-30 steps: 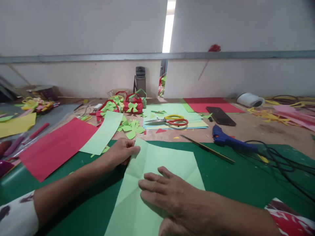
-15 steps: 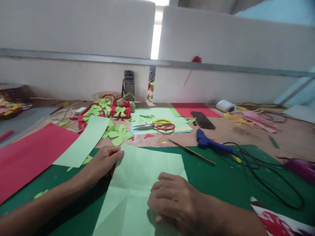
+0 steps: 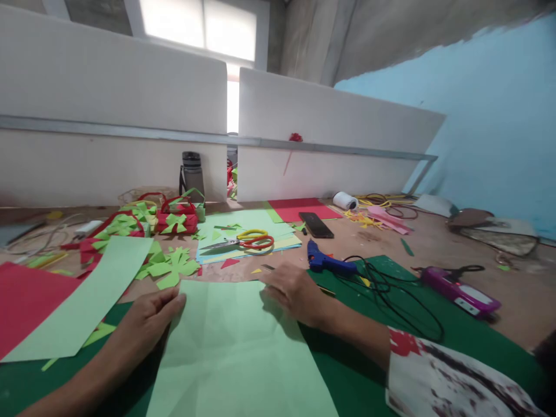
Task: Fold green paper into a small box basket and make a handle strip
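Out on the far left it's red card (image 3: 30, 304), with a pale green strip (image 3: 87, 313) lying across its right side. Next, the left hand (image 3: 150, 321), thumb on top and fingers curled, pinching the upper left edge of the sheet (image 3: 234, 353)! That sheet, pale green and creased, sits front and centre on the dark green mat (image 3: 351, 376), running out of view at the bottom. Just behind it, scissors (image 3: 256, 238) rest on a paper stack (image 3: 217, 226), blades pointing left. Now the right hand (image 3: 295, 292), over the sheet's upper right edge, fingers bent; whether they grip it, I can't tell. A slim rod (image 3: 328, 292) pokes out from behind that hand. Further right, a phone (image 3: 316, 226), the blue glue gun (image 3: 330, 262), then a purple power strip (image 3: 460, 292).
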`<state>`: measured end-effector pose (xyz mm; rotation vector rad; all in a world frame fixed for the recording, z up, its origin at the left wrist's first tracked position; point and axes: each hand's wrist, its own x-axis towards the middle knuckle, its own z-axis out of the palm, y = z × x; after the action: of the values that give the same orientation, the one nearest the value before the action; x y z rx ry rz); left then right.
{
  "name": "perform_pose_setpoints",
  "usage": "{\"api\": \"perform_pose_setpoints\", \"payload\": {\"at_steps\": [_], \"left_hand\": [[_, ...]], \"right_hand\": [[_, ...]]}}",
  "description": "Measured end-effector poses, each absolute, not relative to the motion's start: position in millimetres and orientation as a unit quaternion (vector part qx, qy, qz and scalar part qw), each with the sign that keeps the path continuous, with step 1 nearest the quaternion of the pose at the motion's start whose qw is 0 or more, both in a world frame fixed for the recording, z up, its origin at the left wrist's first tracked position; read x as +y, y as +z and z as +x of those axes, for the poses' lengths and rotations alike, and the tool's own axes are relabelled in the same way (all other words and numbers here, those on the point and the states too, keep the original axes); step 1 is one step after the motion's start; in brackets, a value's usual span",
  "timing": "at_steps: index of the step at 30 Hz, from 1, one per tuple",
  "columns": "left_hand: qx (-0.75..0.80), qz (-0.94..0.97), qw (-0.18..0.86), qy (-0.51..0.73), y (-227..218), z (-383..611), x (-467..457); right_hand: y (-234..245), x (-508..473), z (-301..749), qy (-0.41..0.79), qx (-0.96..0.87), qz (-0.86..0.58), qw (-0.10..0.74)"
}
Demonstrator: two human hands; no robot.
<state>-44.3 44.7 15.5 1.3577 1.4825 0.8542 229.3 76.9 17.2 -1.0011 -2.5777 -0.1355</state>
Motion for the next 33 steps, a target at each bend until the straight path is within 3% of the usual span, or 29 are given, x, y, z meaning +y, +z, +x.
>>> {"api": "perform_pose_setpoints", "payload": {"at_steps": [11,17,26,33], "left_hand": [[0.599,0.57,0.462,0.321,10,-52,46],[0.594,0.582,0.45,0.326,16,-53,46],[0.592,0.595,0.441,0.317,17,-48,47],[0.589,0.612,0.421,0.316,19,-50,46]], "right_hand": [[60,110,288,-0.094,-0.767,-0.634,-0.007],[60,108,330,-0.076,-0.733,-0.674,-0.055],[46,114,363,-0.018,-0.753,-0.658,-0.019],[56,110,349,-0.02,-0.754,-0.65,0.09]]}}
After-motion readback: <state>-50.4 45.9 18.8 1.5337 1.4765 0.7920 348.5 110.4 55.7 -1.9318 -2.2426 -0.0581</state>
